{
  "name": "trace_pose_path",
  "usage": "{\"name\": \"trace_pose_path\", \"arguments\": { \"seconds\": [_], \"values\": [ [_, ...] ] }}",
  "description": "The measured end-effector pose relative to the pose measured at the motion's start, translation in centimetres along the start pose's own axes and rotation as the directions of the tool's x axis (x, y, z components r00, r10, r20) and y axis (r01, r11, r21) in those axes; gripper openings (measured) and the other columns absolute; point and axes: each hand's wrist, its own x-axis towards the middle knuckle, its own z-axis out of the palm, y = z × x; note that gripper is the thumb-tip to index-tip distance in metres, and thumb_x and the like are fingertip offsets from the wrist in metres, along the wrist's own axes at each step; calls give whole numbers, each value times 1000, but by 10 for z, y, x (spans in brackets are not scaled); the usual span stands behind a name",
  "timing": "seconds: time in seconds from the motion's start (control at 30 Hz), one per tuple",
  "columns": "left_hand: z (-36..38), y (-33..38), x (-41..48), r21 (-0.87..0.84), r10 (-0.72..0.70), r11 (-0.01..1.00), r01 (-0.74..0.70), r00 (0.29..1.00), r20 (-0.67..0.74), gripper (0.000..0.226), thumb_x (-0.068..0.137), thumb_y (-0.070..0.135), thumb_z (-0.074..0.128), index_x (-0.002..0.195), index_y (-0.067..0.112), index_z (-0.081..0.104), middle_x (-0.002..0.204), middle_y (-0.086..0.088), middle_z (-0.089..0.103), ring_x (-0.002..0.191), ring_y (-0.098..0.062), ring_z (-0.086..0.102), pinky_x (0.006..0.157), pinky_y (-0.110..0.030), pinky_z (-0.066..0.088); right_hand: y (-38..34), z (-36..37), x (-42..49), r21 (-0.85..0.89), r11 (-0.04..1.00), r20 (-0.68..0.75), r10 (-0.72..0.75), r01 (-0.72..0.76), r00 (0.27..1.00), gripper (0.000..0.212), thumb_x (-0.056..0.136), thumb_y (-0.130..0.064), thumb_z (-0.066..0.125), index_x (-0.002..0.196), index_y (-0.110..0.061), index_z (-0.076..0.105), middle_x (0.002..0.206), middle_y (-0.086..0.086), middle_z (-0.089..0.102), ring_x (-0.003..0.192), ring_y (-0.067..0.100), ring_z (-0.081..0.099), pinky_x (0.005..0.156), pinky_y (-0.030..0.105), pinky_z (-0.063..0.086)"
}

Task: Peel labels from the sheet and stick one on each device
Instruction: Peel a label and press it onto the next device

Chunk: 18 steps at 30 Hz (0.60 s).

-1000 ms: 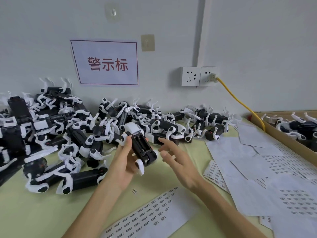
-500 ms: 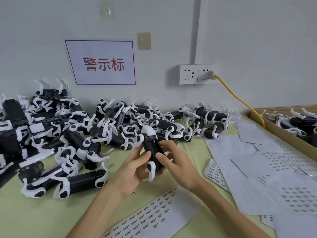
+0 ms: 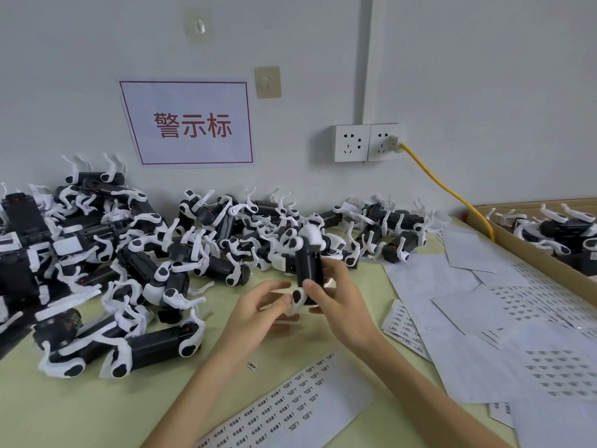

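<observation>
— What is the right hand [image 3: 339, 302] doing?

— It grips a black-and-white device [image 3: 309, 266], fingers curled round the black body, and holds it upright above the bench [image 3: 48, 402].

— And the left hand [image 3: 258, 310]?

— Released: its fingers lie loose and fairly straight, the thumb tip against the device's lower white leg. It is blurred, so I cannot tell if a label sits on a fingertip.

— Where is the label sheet [image 3: 290, 405]?

— Flat on the bench, just below the forearms, with one loose label [image 3: 252, 366] beside its upper edge.

— Further out?

— A pile of devices [image 3: 145, 253] spreads behind and to the left along the wall. Used sheets [image 3: 484, 324] overlap on the right, next to a cardboard box [image 3: 529, 255] that holds more devices.
</observation>
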Motion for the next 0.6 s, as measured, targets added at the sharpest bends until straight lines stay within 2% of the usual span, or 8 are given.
{"name": "trace_pose_path", "arguments": {
  "seconds": [0.1,0.2,0.3,0.37,0.43,0.5,0.6],
  "values": [
    [5,0,0,84,22,996,-31,994,105,12,100,13,65,105,19,75,103,2,78,84,-24,78,80,-30,57,1,-6,5,144,988,-84,73,-60,994,26,98,-25,67,117,-29,50,116,-5,64,93,15,73,75,35,62],
    [8,-2,-3,158,40,985,-69,982,183,17,93,9,73,107,19,73,107,3,77,82,-22,77,86,-30,55,6,-7,6,201,974,-111,128,-104,986,24,98,-23,67,114,-25,49,117,5,62,91,17,73,75,38,63],
    [7,-5,-3,293,115,945,-146,986,122,15,88,15,79,98,26,74,99,10,76,75,-20,73,77,-31,55,7,-3,5,190,974,-58,140,-127,988,38,94,-35,67,126,-28,49,115,2,64,84,17,74,66,33,60],
    [4,-4,-2,350,185,916,-195,981,64,16,88,19,80,90,33,73,91,16,74,72,-16,69,71,-24,52,6,-2,7,168,975,-17,149,-144,989,51,86,-44,64,134,-33,50,106,1,67,77,13,73,59,31,56],
    [2,-5,-1,402,270,878,-262,962,38,23,86,21,82,87,41,71,91,23,72,78,-9,68,72,-18,49,3,-4,9,158,975,-7,159,-156,987,53,82,-47,62,132,-34,53,98,1,67,69,8,70,55,29,49],
    [3,-7,0,469,346,822,-325,937,42,18,85,22,83,87,37,73,94,26,68,84,-10,67,75,-22,50,1,-6,10,171,971,-5,172,-168,985,51,80,-46,62,129,-34,54,94,0,65,63,6,67,54,29,46],
    [4,-10,1,533,391,766,-360,919,58,10,86,28,82,89,34,74,92,26,67,79,-12,65,73,-36,53,0,-9,9,224,957,4,187,-183,982,53,79,-43,63,129,-30,51,98,2,64,63,7,67,53,27,47]
  ]
}}
